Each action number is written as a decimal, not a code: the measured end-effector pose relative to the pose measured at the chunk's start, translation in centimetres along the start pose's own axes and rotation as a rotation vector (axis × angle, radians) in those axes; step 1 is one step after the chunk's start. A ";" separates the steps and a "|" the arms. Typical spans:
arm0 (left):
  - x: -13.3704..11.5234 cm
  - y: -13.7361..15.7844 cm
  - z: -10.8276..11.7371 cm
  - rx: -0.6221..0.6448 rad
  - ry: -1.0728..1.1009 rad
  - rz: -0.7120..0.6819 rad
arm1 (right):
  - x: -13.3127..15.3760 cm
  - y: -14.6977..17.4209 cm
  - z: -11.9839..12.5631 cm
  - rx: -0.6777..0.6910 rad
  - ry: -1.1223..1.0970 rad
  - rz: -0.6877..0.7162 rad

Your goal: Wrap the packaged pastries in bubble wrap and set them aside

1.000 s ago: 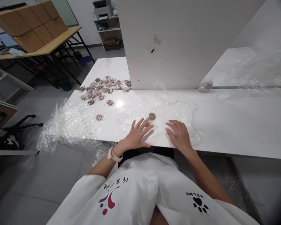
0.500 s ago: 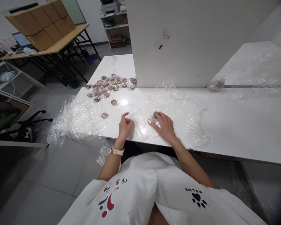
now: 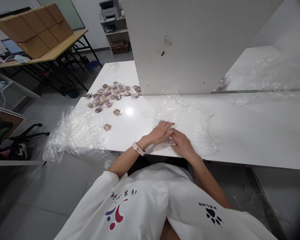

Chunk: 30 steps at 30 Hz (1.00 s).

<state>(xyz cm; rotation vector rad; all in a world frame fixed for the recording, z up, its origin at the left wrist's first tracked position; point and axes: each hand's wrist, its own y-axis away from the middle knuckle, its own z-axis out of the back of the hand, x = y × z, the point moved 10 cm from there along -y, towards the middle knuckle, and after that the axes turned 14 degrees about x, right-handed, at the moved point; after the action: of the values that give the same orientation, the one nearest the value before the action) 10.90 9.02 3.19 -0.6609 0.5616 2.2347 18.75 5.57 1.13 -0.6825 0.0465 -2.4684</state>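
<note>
Small clear-wrapped packets (image 3: 171, 141) lie on the white table between my two hands, partly covered by them and by clear film. My left hand (image 3: 161, 133) reaches across from the left, its fingers stretched out and laid over the packets. From the right, my right hand (image 3: 183, 145) curls its fingers and thumb around the packets' right side. The fingertips of both hands meet there. A crinkled clear plastic sheet (image 3: 197, 123) spreads on the table around and to the right of my hands.
Many brownish and purple wrapped packets (image 3: 106, 96) are piled at the left, with two single packets (image 3: 117, 112) nearer. Crumpled clear plastic (image 3: 77, 131) hangs over the table's left front edge. An upright white panel (image 3: 175, 66) stands behind the work area.
My left hand has moved right, from bare table onto the packets, and its fingers have straightened. My right hand has shifted slightly nearer me. The packets are now mostly covered.
</note>
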 end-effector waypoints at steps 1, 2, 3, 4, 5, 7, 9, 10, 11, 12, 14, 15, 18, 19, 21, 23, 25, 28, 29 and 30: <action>0.3 0.3 -0.4 0.042 0.002 -0.006 | 0.4 1.1 1.7 -0.076 -0.008 -0.016; 0.5 0.4 -0.7 0.088 -0.004 -0.010 | 0.9 2.3 3.5 -0.173 -0.021 -0.047; 0.5 0.3 -0.8 0.129 -0.019 -0.013 | 1.5 3.5 5.2 -0.272 -0.039 -0.074; 0.6 0.1 -0.8 0.159 -0.040 -0.015 | 2.5 4.3 6.3 -0.344 -0.062 -0.077; 0.6 -0.4 -0.5 0.176 -0.066 -0.014 | 3.8 4.5 6.7 -0.374 -0.090 -0.052; 0.6 -1.9 0.4 0.193 -0.125 -0.008 | 6.5 3.7 5.4 -0.319 -0.126 0.040; 0.7 -3.7 1.4 0.216 -0.173 -0.007 | 8.1 1.9 2.5 -0.200 -0.092 0.067; 0.7 -4.5 1.8 0.237 -0.184 -0.014 | 8.2 1.0 0.9 -0.156 -0.045 0.035; 0.9 -5.2 2.2 0.265 -0.176 -0.022 | 7.8 0.2 -0.4 -0.124 0.009 -0.018; 1.2 -5.6 2.5 0.293 -0.145 -0.024 | 7.2 -0.4 -1.4 -0.102 0.057 -0.074; 2.4 -6.0 3.2 0.340 -0.011 -0.011 | 5.9 -1.1 -2.6 -0.077 0.105 -0.140; 3.0 -5.9 3.6 0.359 0.076 -0.003 | 5.4 -1.2 -2.7 -0.074 0.102 -0.147; 4.7 -4.5 4.1 0.429 0.265 -0.010 | 3.7 -0.7 -1.7 -0.112 -0.016 -0.135; 5.1 -3.7 4.0 0.464 0.285 -0.024 | 2.8 -0.2 -1.1 -0.135 -0.086 -0.150; 5.4 -1.7 3.3 0.520 0.280 -0.058 | 0.4 1.1 -0.1 -0.174 -0.258 -0.243; 5.4 0.4 2.3 0.509 0.245 -0.075 | -2.4 2.8 0.1 -0.193 -0.470 -0.376; 5.3 2.1 1.5 0.400 0.221 -0.061 | -4.5 4.7 -0.2 -0.199 -0.679 -0.482; 5.2 3.4 0.9 0.164 0.299 -0.004 | -6.2 6.5 -0.5 -0.193 -0.879 -0.548; 5.3 3.4 0.7 0.107 0.344 0.025 | -6.7 6.9 -0.5 -0.186 -0.893 -0.570; 5.5 3.2 0.5 0.064 0.380 0.069 | -7.3 7.1 -0.3 -0.183 -0.880 -0.594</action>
<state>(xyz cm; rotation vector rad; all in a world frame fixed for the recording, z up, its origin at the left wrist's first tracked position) 5.11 10.12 0.84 -1.0567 0.8501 2.1536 27.41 3.54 -3.79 -2.0379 -0.3100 -2.4517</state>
